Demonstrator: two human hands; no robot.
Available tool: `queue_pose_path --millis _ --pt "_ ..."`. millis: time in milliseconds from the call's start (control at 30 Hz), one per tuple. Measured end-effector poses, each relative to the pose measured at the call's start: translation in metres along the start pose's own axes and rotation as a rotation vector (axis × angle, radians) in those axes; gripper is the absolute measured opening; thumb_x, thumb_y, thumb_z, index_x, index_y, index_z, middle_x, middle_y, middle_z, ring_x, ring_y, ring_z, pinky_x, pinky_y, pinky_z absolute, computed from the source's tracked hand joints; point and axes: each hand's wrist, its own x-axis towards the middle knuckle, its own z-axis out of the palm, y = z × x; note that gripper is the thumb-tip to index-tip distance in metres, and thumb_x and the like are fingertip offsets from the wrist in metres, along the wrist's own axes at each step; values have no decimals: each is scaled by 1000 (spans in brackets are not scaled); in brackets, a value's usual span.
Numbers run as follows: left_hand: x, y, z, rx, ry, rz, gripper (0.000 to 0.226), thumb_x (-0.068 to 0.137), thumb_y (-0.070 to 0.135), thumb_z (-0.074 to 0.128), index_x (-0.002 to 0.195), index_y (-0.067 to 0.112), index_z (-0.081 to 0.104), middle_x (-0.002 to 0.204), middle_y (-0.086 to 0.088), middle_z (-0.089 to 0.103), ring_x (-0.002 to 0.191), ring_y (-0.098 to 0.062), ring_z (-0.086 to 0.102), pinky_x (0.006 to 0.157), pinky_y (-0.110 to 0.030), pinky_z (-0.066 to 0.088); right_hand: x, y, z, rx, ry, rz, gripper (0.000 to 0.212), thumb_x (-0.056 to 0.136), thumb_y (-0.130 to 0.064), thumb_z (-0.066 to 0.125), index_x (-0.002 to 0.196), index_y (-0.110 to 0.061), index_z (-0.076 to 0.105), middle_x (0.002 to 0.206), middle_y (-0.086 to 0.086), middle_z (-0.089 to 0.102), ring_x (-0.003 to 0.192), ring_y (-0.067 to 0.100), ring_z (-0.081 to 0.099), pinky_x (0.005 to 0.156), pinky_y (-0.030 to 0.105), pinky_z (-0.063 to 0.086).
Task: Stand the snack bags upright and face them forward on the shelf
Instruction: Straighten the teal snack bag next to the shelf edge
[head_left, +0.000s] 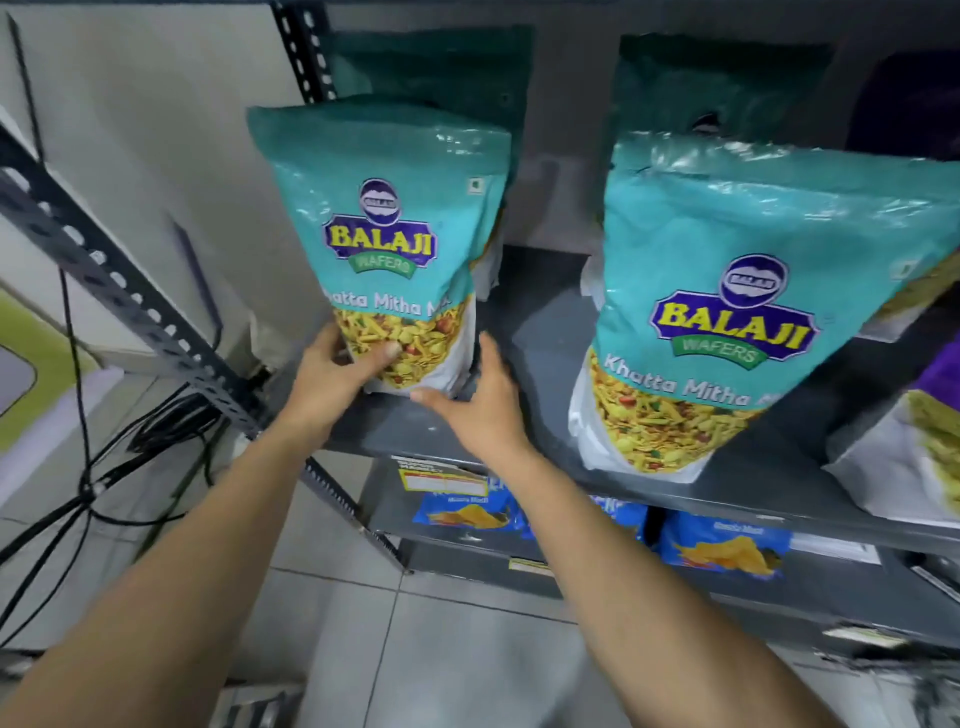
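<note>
Left bag (384, 244) upright at the shelf's (545, 332) left end, label forward; left hand (332, 379) grasps its lower left corner, thumb across the front; right hand (483, 400) open, fingers spread, touching the bag's lower right edge; second bag (727, 312) stands well right, facing forward, tilted slightly.

Two snack bags stand on the shelf (524, 332): the left bag (387, 244) near the upright post (306, 52), the right bag (727, 312) well apart, more bags behind each.
</note>
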Motion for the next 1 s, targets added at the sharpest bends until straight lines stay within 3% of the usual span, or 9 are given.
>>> queue_pose_path --millis 133,200,333,500,667,733,833,933,1000 --pt "-17 -6 -10 13 -15 27 73 53 51 83 117 22 64 105 14 74 100 -3 67 82 -18 51 -2 13 9 32 13 -28 70 56 -51 83 113 -22 54 110 -1 75 99 19 73 86 47 60" --pt "-28 -10 -18 -8 -30 30 64 55 45 85 113 27 65 95 23 76 92 7 68 77 -12 51 -15 15 13 46 15 -49 69 57 -51 83 111 -21 54 107 -2 75 98 18 73 84 46 61" --pt "-42 -12 -29 -45 -76 35 54 54 46 83 104 33 67 97 24 76 95 4 69 80 -14 52 -35 16 22 92 28 -51 66 57 -50 84 106 -22 52 103 -2 75 94 17 73 79 46 62" --pt "-45 -6 -34 -81 -123 30 70 44 60 89 104 32 68 102 20 77 100 2 69 86 -15 53 -40 14 26 81 59 -60 63 59 -46 87 103 -23 49 104 1 74 94 18 73 77 45 63" --pt "-52 -13 -29 -134 -113 64 58 68 27 83 121 26 61 113 15 74 107 1 67 88 -17 53 -44 11 22 84 65 -68 86 53 -53 86 125 -27 48 120 2 70 109 19 69 88 41 61" --pt "-66 -14 -25 -180 106 129 51 78 11 80 123 21 58 114 15 69 101 5 66 87 -14 52 -58 11 15 108 78 -68 95 56 -47 89 138 -27 45 133 1 64 120 15 62 99 32 54" --pt "-106 -12 -16 -206 510 250 13 85 26 74 92 30 65 80 24 69 76 9 59 76 -11 46 -92 20 -15 129 105 -91 58 73 -33 84 125 -23 61 123 -3 64 112 9 63 98 29 54" --pt "-151 -4 27 -157 401 252 10 91 7 67 82 12 65 66 24 66 64 9 52 66 -8 41 -127 40 -75 37 251 -138 5 84 -19 75 86 -17 71 88 -4 68 85 13 68 79 39 59" --pt "-179 6 74 -101 271 213 10 88 -8 65 79 -3 63 63 23 66 59 8 53 63 -6 41 -147 51 -126 26 365 -111 10 85 -11 74 77 -17 71 79 -5 69 76 10 69 73 30 60"
